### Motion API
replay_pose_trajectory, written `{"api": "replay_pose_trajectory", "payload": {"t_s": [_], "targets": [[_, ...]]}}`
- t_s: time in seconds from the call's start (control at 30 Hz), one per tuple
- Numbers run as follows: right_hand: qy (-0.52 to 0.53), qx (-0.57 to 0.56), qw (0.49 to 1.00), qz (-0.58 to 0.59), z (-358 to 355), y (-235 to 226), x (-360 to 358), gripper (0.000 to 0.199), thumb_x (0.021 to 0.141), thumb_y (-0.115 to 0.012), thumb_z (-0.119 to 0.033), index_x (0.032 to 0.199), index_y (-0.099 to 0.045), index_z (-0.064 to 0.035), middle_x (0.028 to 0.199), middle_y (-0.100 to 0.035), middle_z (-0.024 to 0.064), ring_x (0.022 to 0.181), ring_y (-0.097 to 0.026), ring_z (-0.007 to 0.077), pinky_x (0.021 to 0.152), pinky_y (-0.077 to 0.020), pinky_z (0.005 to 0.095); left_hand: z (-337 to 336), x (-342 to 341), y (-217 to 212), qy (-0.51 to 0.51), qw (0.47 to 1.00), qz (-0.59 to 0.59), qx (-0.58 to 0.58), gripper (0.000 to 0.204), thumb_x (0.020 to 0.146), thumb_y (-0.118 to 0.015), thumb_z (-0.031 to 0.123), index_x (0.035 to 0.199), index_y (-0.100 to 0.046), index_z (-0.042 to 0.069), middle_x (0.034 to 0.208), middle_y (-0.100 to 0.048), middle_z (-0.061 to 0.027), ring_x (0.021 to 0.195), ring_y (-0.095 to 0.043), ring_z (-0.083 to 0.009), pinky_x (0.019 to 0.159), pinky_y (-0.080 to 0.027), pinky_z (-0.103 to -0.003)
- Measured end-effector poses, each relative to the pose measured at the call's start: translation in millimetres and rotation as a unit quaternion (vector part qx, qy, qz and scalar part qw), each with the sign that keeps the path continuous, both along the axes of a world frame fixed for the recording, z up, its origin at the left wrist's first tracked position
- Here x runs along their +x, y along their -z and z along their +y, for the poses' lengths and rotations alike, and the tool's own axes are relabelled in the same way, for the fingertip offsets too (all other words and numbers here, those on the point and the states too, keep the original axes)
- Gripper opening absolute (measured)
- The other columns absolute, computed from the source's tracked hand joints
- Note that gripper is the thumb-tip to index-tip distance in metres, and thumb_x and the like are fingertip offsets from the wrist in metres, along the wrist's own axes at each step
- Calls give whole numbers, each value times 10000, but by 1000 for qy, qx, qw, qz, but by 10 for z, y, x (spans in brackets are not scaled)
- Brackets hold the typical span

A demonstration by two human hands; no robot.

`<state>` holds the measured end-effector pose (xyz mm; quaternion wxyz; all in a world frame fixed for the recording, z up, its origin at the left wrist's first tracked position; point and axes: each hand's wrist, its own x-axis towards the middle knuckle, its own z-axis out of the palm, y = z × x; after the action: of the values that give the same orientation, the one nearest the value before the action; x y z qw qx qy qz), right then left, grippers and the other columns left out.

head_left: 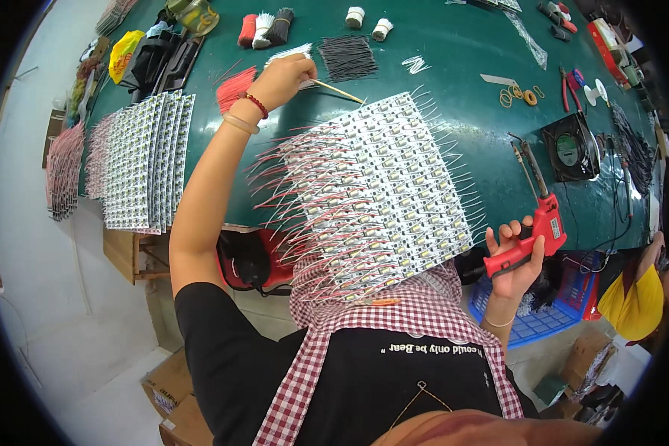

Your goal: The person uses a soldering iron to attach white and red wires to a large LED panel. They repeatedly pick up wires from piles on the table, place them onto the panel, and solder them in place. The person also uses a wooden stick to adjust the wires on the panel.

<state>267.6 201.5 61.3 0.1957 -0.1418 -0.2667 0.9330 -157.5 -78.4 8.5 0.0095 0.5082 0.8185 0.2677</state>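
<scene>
— What are the hands doing around the panel of white LED strip boards [383,193]?

— The left hand [282,78] is reaching past the panel's far corner, fingers pinched shut on a thin yellowish stick [336,91], right by the loose white wires [290,53]. The right hand [516,260] is gripping a red soldering gun [531,223] just off the panel's near right corner, its tip pointing away.

— And where is the panel sitting?

— It is lying tilted, half on the green table [453,67] and half on the checked apron [416,305].

— How is it looking to handle?

— Light, I'd judge, thin and a bit flexible, with red and white leads bristling along both sides. They are likely bending easily, so bare end edges look safest.
</scene>
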Motion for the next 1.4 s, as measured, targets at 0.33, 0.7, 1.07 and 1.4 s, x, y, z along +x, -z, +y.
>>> {"api": "replay_pose_trajectory", "payload": {"t_s": [0.33, 0.7, 1.07, 1.4], "targets": [[14, -17, 1000, -17, -15, -19, -8, 313, 962, -548, -319, 1159, -467, -89, 985, -548, 90, 966, -563, 228, 998, -449, 564, 36, -38, 7, 9, 999, -40, -5, 71, 821, -588, 5, 879, -621, 26, 844, -610, -128, 812, -583, -314, 724, -469, -380], [23, -19, 999, -37, -27, 1, -17, 312, 960, -551, -313, 1154, -469, -84, 986, -545, 86, 960, -560, 222, 996, -445, 566, 149, 19, 12, 42, 997, -59, 3, 83, 831, -582, 6, 879, -635, 47, 857, -613, -111, 834, -589, -311, 745, -472, -386], [32, -19, 998, -47, -16, 28, 18, 310, 957, -549, -317, 1155, -478, -89, 969, -549, 75, 953, -563, 214, 995, -438, 561, 343, -15, 2, 88, 995, -44, -13, 106, 812, -593, -1, 871, -651, 65, 841, -622, -98, 815, -587, -307, 736, -476, -376], [34, -28, 998, -46, -37, 43, -3, 303, 961, -543, -321, 1143, -488, -85, 958, -553, 73, 947, -571, 214, 996, -437, 568, 396, -79, -64, 103, 993, -39, -37, 58, 830, -602, 36, 857, -645, 64, 823, -603, -85, 808, -556, -297, 765, -444, -370]]}}
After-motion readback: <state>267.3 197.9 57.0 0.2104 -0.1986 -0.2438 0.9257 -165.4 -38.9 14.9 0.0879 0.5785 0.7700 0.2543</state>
